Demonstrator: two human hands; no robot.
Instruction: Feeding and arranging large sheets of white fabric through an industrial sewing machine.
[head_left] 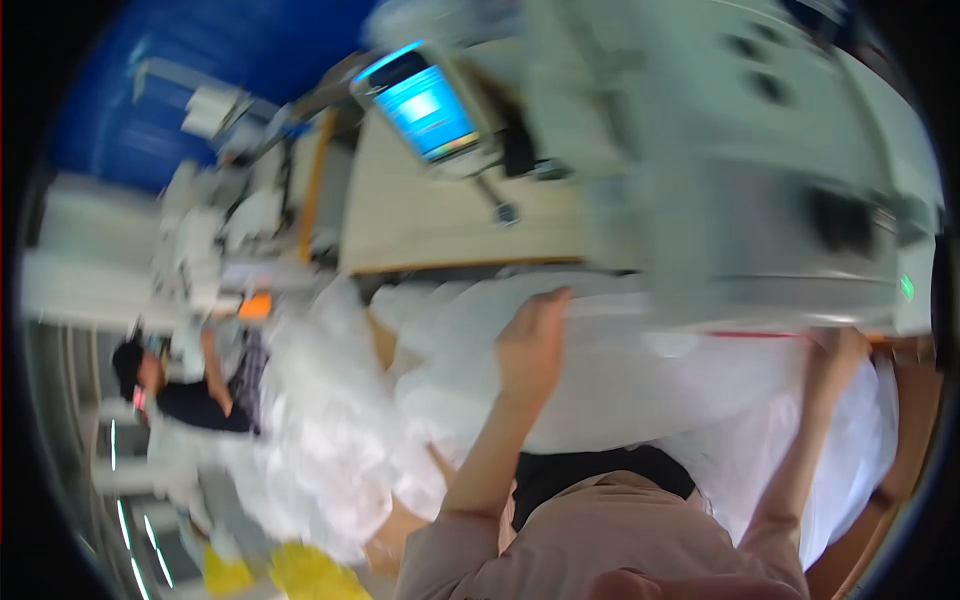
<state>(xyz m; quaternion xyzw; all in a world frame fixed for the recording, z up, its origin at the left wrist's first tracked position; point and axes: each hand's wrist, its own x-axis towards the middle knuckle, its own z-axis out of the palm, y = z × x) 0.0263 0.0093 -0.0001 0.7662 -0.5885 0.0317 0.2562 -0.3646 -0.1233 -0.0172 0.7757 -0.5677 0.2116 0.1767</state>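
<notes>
The picture is smeared by motion. White fabric (620,380) lies heaped across the table in front of me. My left hand (532,340) lies flat on it with the fingers stretched toward the grey-white sewing machine (740,170). My right hand (838,352) reaches onto the fabric just under the machine's lower edge, and its fingers are blurred and partly hidden. Both pink sleeves come in from the lower edge.
A wooden table top (440,225) carries a tilted control panel with a blue screen (425,105). More white fabric (320,420) piles up at the left. A co-worker in dark clothes (185,395) sits at far left. Yellow material (300,575) lies at the bottom.
</notes>
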